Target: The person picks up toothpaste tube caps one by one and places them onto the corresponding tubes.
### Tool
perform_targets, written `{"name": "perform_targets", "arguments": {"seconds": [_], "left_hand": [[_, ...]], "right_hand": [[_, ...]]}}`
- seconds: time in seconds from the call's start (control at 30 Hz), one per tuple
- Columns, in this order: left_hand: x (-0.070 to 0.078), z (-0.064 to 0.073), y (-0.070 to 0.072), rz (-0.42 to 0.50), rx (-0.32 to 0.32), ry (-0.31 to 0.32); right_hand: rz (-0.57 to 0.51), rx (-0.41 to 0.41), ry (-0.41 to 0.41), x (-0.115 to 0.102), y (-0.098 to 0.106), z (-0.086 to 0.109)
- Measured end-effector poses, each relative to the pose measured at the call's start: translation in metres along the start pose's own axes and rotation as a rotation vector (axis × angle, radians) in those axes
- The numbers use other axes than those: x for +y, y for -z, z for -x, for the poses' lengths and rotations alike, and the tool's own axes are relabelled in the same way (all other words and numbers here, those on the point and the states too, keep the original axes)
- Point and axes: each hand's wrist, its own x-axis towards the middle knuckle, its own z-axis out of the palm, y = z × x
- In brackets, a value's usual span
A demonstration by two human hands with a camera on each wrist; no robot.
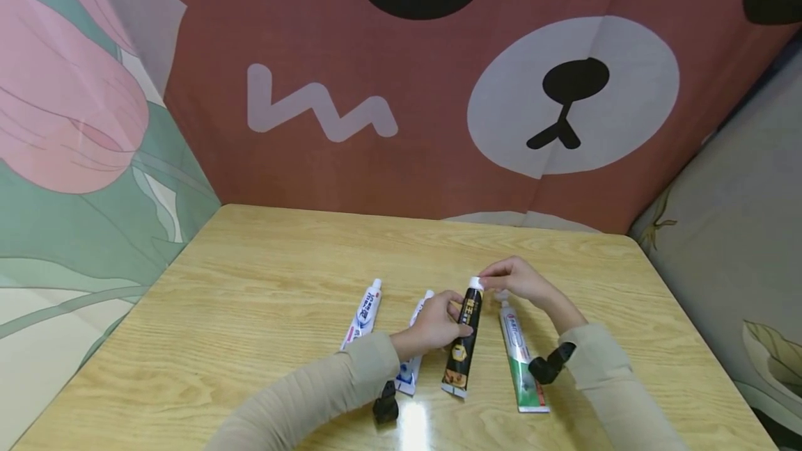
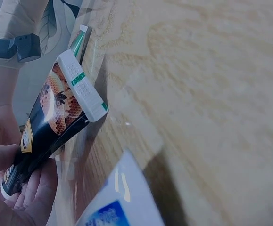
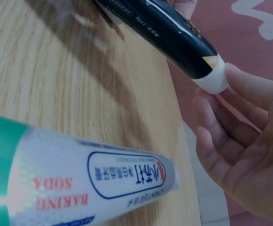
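A black toothpaste tube point(image 1: 462, 350) with a honeycomb picture, plain in the left wrist view, is tilted above the table. My left hand point(image 1: 432, 324) grips it around the middle, thumb on the front. At its upper end, my right hand point(image 1: 521, 281) pinches the white cap point(image 3: 215, 77) between thumb and fingers. To the right lies a green and white baking soda toothpaste tube point(image 1: 516, 350), below my right wrist. A white and blue tube point(image 1: 409, 371) sits partly hidden under my left hand. Further left is another white and blue tube point(image 1: 365, 315), its lower end behind my sleeve.
The tubes are on a light wood-grain table point(image 1: 263, 284). Behind it hangs a reddish-brown cloth point(image 1: 426, 159) with a cartoon face. A floral cloth point(image 1: 69, 228) hangs along the left side, and a grey one point(image 1: 739, 242) on the right.
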Motion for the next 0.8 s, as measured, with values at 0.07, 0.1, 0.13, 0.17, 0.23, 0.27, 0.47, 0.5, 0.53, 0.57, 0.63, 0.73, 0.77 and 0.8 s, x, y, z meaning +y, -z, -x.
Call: {"name": "perform_targets", "arguments": {"seconds": [0.07, 0.1, 0.13, 0.17, 0.23, 0.27, 0.47, 0.5, 0.53, 0.57, 0.63, 0.73, 0.77, 0.8], "left_hand": [[-0.0001, -0.0002, -0.0003, 0.008, -0.005, 0.000], [-0.0004, -0.0005, -0.0004, 0.009, -0.009, -0.001], [-0.0006, -0.0008, -0.0005, 0.010, -0.011, -0.002], [-0.0009, -0.0012, -0.0005, 0.010, -0.013, -0.004], [-0.0015, -0.0020, -0.0006, 0.010, -0.017, -0.007], [-0.0019, -0.0023, -0.0005, 0.008, -0.018, -0.009], [-0.0022, -0.0022, -0.0008, 0.010, -0.023, 0.007], [-0.0023, -0.0020, -0.0010, 0.011, -0.026, 0.011], [-0.0025, -0.0018, -0.0013, 0.012, -0.028, 0.013], [-0.0028, -0.0017, -0.0017, 0.012, -0.030, 0.014], [-0.0034, -0.0018, -0.0025, 0.015, -0.035, 0.015], [-0.0035, -0.0023, -0.0029, 0.018, -0.040, 0.013], [-0.0032, -0.0024, -0.0026, 0.018, -0.040, 0.009], [-0.0028, -0.0027, -0.0023, 0.022, -0.039, 0.009]], "right_hand": [[0.010, 0.018, -0.001, -0.0007, -0.0008, -0.0003], [0.014, 0.025, 0.000, -0.0015, -0.0010, -0.0003], [0.013, 0.029, 0.000, -0.0026, -0.0013, 0.0000], [0.011, 0.024, 0.009, -0.0035, -0.0011, 0.0003], [0.003, 0.011, 0.027, -0.0053, -0.0004, 0.0011], [-0.003, 0.004, 0.029, -0.0061, 0.0001, 0.0015], [-0.012, -0.008, 0.024, -0.0066, 0.0031, 0.0022], [-0.010, -0.001, 0.021, -0.0062, 0.0031, 0.0019], [-0.007, 0.006, 0.016, -0.0053, 0.0031, 0.0014], [-0.007, 0.014, 0.011, -0.0047, 0.0029, 0.0010], [-0.003, 0.028, 0.006, -0.0038, 0.0025, 0.0003], [0.003, 0.039, 0.001, -0.0044, 0.0017, -0.0001], [0.002, 0.040, 0.006, -0.0049, 0.0018, 0.0000], [-0.002, 0.038, 0.014, -0.0055, 0.0020, 0.0000]]}}
